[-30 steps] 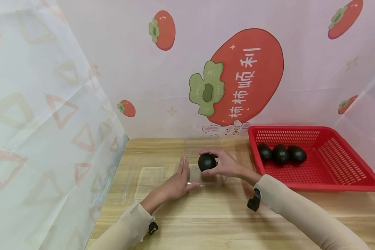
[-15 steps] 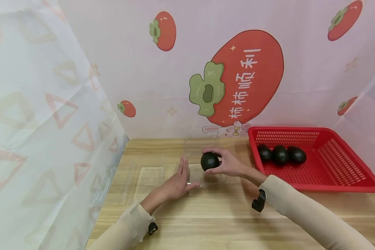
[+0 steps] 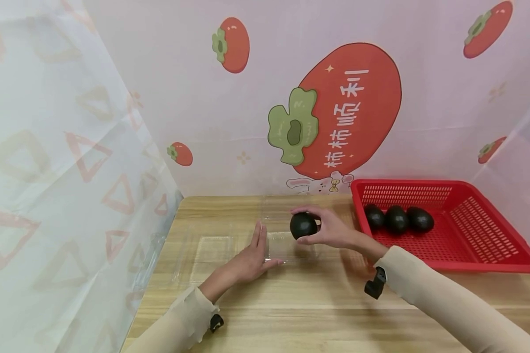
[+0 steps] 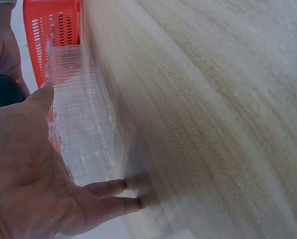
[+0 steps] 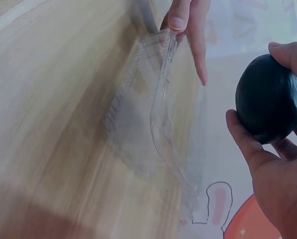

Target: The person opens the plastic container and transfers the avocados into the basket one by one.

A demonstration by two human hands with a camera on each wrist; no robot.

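Note:
In the head view, my right hand (image 3: 331, 231) holds a dark, egg-shaped avocado (image 3: 303, 225) between thumb and fingers. It hangs over a clear plastic box (image 3: 279, 247) with its lid folded back towards the wall. Seen from the right wrist, the avocado (image 5: 267, 99) is up off the box (image 5: 138, 114), whose inside holds no fruit. My left hand (image 3: 249, 260) lies along the box's left side with straight fingers; its thumb reaches across the near edge. From the left wrist, the box's ribbed wall (image 4: 83, 109) shows beyond the spread thumb and fingers.
A red perforated basket (image 3: 468, 264) stands to the right with several dark avocados (image 3: 396, 219) at its left end. Another clear plastic container (image 3: 212, 255) lies left of my left hand. A patterned sheet (image 3: 229, 108) rises behind the wooden table (image 3: 291, 314).
My right hand has moved slightly right, carrying the avocado from over the box's middle towards its right side. The left hand has stayed in place at the box.

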